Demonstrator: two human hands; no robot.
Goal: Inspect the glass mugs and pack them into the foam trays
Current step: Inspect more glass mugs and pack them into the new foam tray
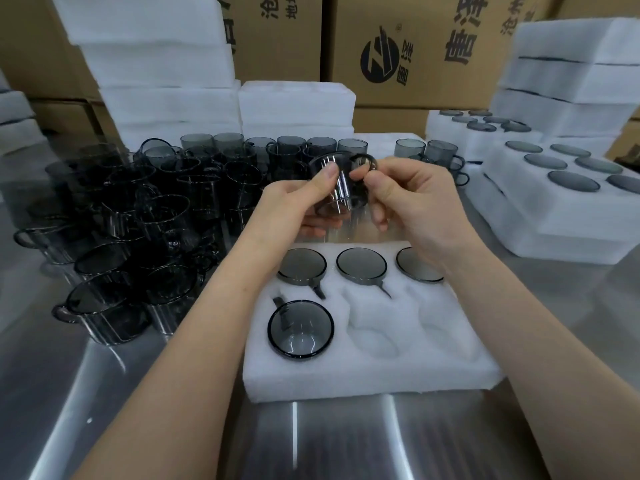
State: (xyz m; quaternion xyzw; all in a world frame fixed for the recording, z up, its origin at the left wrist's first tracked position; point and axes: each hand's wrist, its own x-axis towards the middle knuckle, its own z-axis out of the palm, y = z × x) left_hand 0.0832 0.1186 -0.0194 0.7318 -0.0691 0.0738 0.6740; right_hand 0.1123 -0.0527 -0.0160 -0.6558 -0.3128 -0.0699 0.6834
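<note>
Left hand (294,202) and right hand (419,202) curl their fingers round a grey glass mug (341,183), tilted seemingly for inspection; the foam tray (367,379) lies below the fingers.

Shiny steel table (104,393) runs under the grip and out to both sides, with bright glare streaks on the near part. Well behind the grip it's all stacked brown cardboard boxes (415,46) with black print.
</note>
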